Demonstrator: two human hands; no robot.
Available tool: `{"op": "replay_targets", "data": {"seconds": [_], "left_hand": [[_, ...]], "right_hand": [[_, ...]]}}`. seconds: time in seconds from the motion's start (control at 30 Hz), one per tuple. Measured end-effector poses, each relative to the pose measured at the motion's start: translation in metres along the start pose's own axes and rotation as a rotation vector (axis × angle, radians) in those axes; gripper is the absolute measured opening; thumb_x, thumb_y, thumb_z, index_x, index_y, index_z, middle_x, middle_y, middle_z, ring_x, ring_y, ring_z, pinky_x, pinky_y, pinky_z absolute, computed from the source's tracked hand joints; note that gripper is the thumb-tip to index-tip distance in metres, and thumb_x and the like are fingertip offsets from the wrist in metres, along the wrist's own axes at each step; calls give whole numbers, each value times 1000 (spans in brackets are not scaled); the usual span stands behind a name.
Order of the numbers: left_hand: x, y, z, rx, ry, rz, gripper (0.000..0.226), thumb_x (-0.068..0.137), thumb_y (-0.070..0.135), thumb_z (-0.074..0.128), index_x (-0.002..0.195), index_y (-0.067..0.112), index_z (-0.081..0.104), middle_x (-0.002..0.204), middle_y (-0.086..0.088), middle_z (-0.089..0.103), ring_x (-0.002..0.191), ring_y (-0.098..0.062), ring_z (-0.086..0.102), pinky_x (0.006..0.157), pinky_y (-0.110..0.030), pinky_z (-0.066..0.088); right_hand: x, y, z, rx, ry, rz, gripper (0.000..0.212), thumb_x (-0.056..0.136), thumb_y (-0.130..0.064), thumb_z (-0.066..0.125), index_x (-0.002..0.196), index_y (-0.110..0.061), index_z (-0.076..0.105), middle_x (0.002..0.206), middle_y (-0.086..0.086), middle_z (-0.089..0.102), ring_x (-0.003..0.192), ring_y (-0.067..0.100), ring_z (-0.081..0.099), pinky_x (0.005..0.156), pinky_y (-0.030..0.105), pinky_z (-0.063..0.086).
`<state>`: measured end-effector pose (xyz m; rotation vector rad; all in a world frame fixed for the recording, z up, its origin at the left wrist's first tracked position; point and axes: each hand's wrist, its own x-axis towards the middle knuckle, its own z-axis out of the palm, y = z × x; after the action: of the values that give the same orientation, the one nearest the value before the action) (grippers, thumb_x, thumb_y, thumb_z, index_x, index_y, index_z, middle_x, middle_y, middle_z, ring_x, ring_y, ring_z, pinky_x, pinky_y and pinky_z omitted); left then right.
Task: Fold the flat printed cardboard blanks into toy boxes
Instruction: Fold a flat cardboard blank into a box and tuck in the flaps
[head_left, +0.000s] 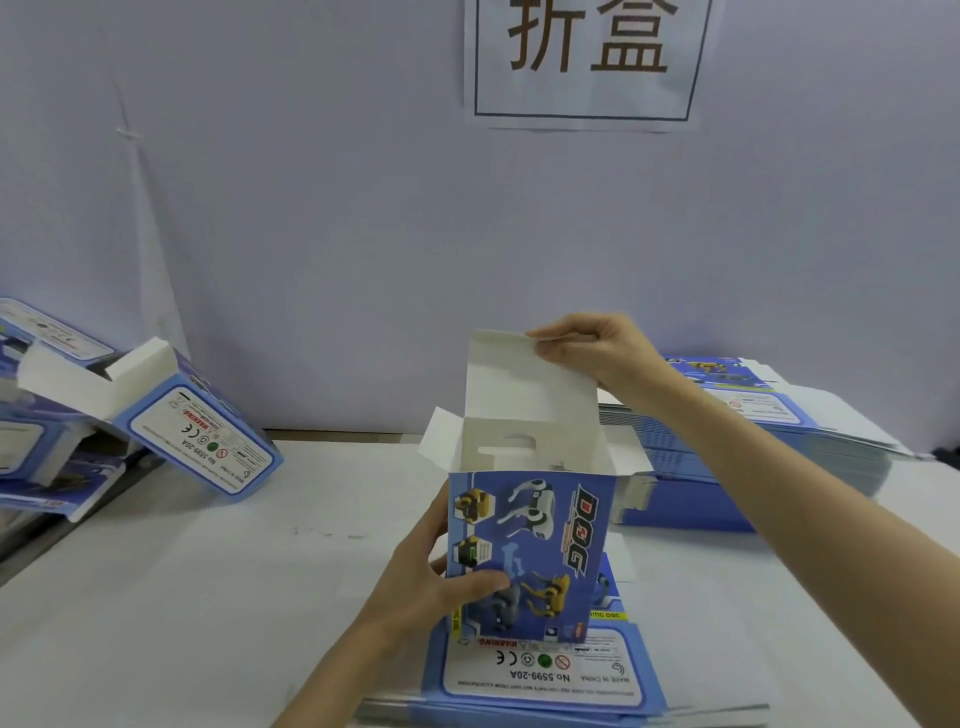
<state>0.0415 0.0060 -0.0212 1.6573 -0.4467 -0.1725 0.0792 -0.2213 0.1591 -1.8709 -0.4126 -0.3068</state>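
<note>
A stack of blanks (545, 680) lay nearest, with the box (540, 540) standing upright on it. The left hand (431, 577) gripped the box's left edge, thumb (478, 582) across the printed front. The right hand (597, 348) pinched the top edge of the raised flap (519, 374).

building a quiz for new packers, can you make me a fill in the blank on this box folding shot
1. The right hand pinches the raised top ____ of the upright box.
2. The left hand grips that box, whose big printed word is ____.
3. Finished boxes lie piled on the person's ____ side.
Missing words: flap; DOG; left
</note>
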Motion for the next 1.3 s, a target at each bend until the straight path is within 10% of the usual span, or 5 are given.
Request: {"op": "replay_targets", "data": {"seconds": [0.1, 0.33, 0.77, 1.07, 1.3], "left_hand": [[-2, 0, 1, -10, 5, 11, 83, 57, 37, 83, 132, 30, 46, 111, 13, 69, 101, -7, 67, 74, -25, 58], [-1, 0, 1, -9, 15, 17, 85, 58, 36, 84, 134, 30, 45, 114, 7, 68, 100, -6, 67, 67, -22, 57], [-8, -2, 6, -75, 0, 13, 93, 59, 39, 84, 140, 33, 39, 119, 10, 66, 99, -7, 68, 66, -24, 58], [-23, 48, 7, -120, 159, 218, 44, 76, 42, 64, 116, 25, 60, 96, 0, 73, 82, -9, 70, 68, -19, 54], [-17, 129, 12, -139, 242, 351, 31, 82, 45, 52, 104, 24, 60, 85, 13, 73, 80, -2, 69, 63, -10, 50]], "right_hand": [[-7, -12, -5, 199, -102, 169, 32, 76, -46, 65, 91, -20, 76, 86, 1, 74, 76, 14, 69, 63, 26, 58], [-26, -29, -8, 78, -334, 200, 26, 79, -29, 67, 102, -19, 71, 90, -1, 75, 79, 9, 69, 66, 20, 54], [-64, -27, 31, -351, 87, -87, 18, 89, -21, 67, 107, -20, 72, 66, -16, 62, 59, -2, 52, 56, 9, 40], [-110, -31, 22, -127, 592, -189, 66, 86, -51, 55, 146, -39, 30, 151, -19, 32, 137, 4, 35, 114, 32, 30], [-122, -25, 63, 142, 247, -91, 72, 80, -51, 59, 145, -47, 29, 140, -27, 46, 124, -11, 46, 96, 12, 43]]}}
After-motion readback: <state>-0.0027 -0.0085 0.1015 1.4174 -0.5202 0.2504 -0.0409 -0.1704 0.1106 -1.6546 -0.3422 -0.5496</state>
